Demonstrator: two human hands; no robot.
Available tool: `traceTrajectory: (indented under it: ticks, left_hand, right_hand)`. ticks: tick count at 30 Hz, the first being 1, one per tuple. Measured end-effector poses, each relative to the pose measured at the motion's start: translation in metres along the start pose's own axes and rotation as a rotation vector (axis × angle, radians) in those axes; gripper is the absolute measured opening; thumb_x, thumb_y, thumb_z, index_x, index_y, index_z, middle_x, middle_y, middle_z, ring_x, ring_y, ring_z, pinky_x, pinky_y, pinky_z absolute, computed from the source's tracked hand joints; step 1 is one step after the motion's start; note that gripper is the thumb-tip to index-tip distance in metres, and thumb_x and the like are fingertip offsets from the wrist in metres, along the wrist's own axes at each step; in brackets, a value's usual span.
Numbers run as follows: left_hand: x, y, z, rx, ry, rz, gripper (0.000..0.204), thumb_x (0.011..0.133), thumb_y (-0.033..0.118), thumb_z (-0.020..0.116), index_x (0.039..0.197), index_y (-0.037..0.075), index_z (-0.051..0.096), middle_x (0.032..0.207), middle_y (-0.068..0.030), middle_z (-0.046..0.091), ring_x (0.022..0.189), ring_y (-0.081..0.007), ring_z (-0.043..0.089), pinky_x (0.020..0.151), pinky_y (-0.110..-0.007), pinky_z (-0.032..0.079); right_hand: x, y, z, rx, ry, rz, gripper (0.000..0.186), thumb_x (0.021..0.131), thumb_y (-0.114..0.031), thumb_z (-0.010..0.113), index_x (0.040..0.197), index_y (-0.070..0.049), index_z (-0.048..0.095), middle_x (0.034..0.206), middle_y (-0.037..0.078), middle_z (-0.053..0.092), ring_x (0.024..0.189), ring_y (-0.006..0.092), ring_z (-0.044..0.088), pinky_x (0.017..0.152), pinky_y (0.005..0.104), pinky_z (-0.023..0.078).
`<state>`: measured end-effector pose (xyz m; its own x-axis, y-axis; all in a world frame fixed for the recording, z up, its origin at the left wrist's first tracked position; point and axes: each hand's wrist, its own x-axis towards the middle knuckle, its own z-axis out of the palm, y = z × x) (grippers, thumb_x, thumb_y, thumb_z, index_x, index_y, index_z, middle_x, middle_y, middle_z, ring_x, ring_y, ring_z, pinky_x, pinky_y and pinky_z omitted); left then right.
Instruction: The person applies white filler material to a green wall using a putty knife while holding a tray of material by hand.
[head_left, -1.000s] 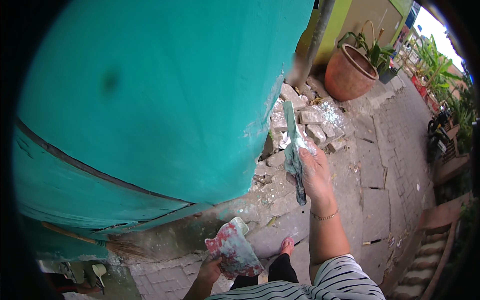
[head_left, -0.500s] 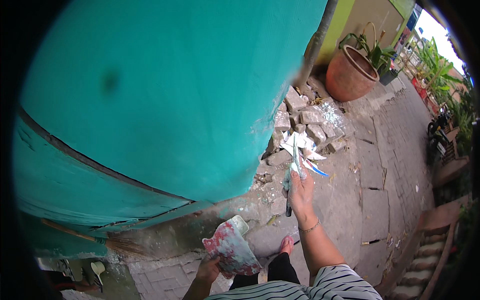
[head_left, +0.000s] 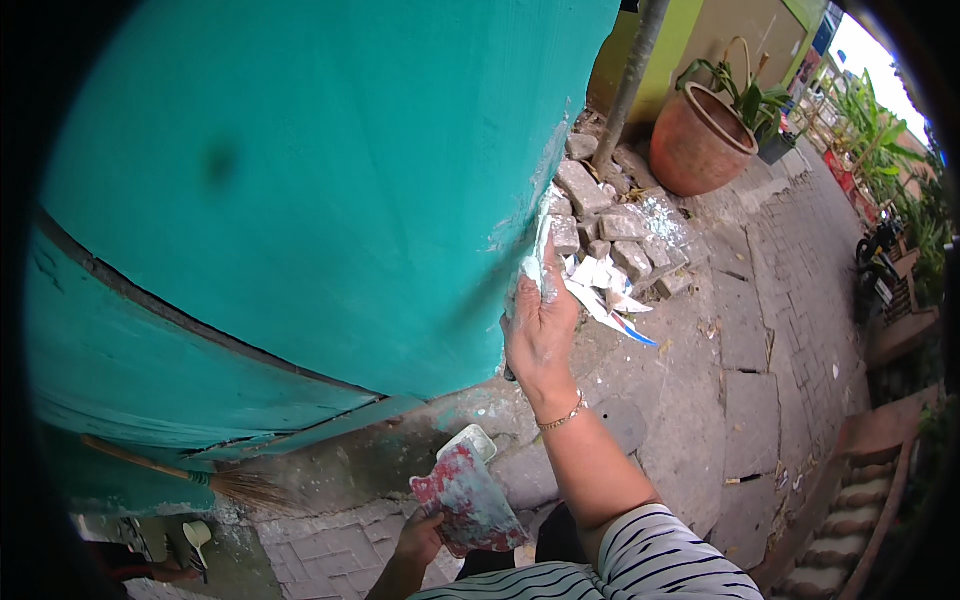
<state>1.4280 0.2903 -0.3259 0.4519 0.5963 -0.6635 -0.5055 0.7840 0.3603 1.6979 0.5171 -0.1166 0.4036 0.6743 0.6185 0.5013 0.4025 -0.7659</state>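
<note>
My right hand [head_left: 543, 335] grips a putty knife [head_left: 541, 235], seen nearly edge-on and coated with pale filler. Its blade lies along the right-hand corner of the teal wall [head_left: 330, 200], where whitish smears show; whether it presses on the surface I cannot tell. Pale filler also clings to the fingers. Low in front of me, my left hand [head_left: 418, 540] holds a flat reddish board [head_left: 470, 500] by its left edge. Grey-teal paste is smeared over the board. Just beyond it stands a pale rectangular tub [head_left: 468, 441], partly hidden.
Broken bricks [head_left: 625, 225] and torn white scraps [head_left: 605, 290] lie past the wall corner, beside a leaning pole [head_left: 630, 85]. A large clay pot [head_left: 700, 140] with a plant stands farther back. A broom [head_left: 240, 487] and a pale dipper [head_left: 197, 535] are at lower left.
My right hand has moved left with the putty knife, from over the paving to the wall's corner. The left hand and board have barely shifted.
</note>
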Motion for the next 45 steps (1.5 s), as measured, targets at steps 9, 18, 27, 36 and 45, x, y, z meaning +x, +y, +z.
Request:
traceTrajectory:
  ticks: [9, 18, 27, 36, 45]
  left_hand:
    - [0.003, -0.013, 0.006, -0.05, -0.015, -0.014, 0.046, 0.087, -0.003, 0.055, 0.132, 0.003, 0.045, 0.124, -0.0128, 0.059, 0.116, -0.0281, 0.058, 0.1, -0.046, 0.045]
    - [0.0, -0.011, -0.001, 0.014, -0.002, 0.015, 0.047, 0.087, -0.002, 0.054, 0.133, 0.005, 0.045, 0.126, -0.0121, 0.058, 0.118, -0.0286, 0.056, 0.103, -0.048, 0.042]
    - [-0.015, -0.002, 0.005, -0.003, 0.039, 0.051, 0.042, 0.088, -0.003, 0.051, 0.13, 0.001, 0.048, 0.123, -0.0119, 0.06, 0.115, -0.0271, 0.058, 0.101, -0.045, 0.044]
    - [-0.009, -0.009, -0.006, -0.006, -0.008, 0.036, 0.041, 0.088, -0.002, 0.054, 0.128, 0.002, 0.049, 0.119, -0.0116, 0.061, 0.113, -0.0269, 0.059, 0.1, -0.045, 0.044]
    - [-0.018, -0.003, -0.011, -0.012, 0.022, 0.079, 0.043, 0.087, -0.001, 0.055, 0.129, 0.0, 0.047, 0.121, -0.0138, 0.061, 0.114, -0.0284, 0.058, 0.1, -0.046, 0.044]
  right_hand:
    - [-0.053, -0.028, -0.051, -0.092, -0.329, 0.291, 0.049, 0.096, -0.002, 0.049, 0.144, -0.003, 0.04, 0.106, 0.019, 0.064, 0.092, 0.0266, 0.063, 0.083, 0.0324, 0.048]
    - [0.043, -0.04, -0.048, 0.378, -0.121, 0.413, 0.041, 0.102, -0.025, 0.048, 0.138, -0.006, 0.049, 0.07, -0.003, 0.049, 0.055, 0.0056, 0.045, 0.043, 0.0215, 0.04]
    - [-0.008, -0.053, -0.084, 0.19, -0.304, 0.549, 0.039, 0.098, -0.01, 0.047, 0.137, -0.002, 0.05, 0.086, 0.005, 0.063, 0.076, 0.0117, 0.053, 0.073, 0.03, 0.047]
    - [0.015, -0.028, -0.05, 0.227, -0.267, 0.464, 0.031, 0.1, -0.029, 0.05, 0.094, 0.0, 0.059, 0.072, -0.001, 0.051, 0.059, 0.0074, 0.047, 0.049, 0.0253, 0.038]
    - [-0.011, -0.007, -0.108, 0.271, -0.217, 0.321, 0.036, 0.095, -0.014, 0.056, 0.125, 0.004, 0.054, 0.107, 0.008, 0.062, 0.096, 0.0148, 0.056, 0.087, 0.0283, 0.044]
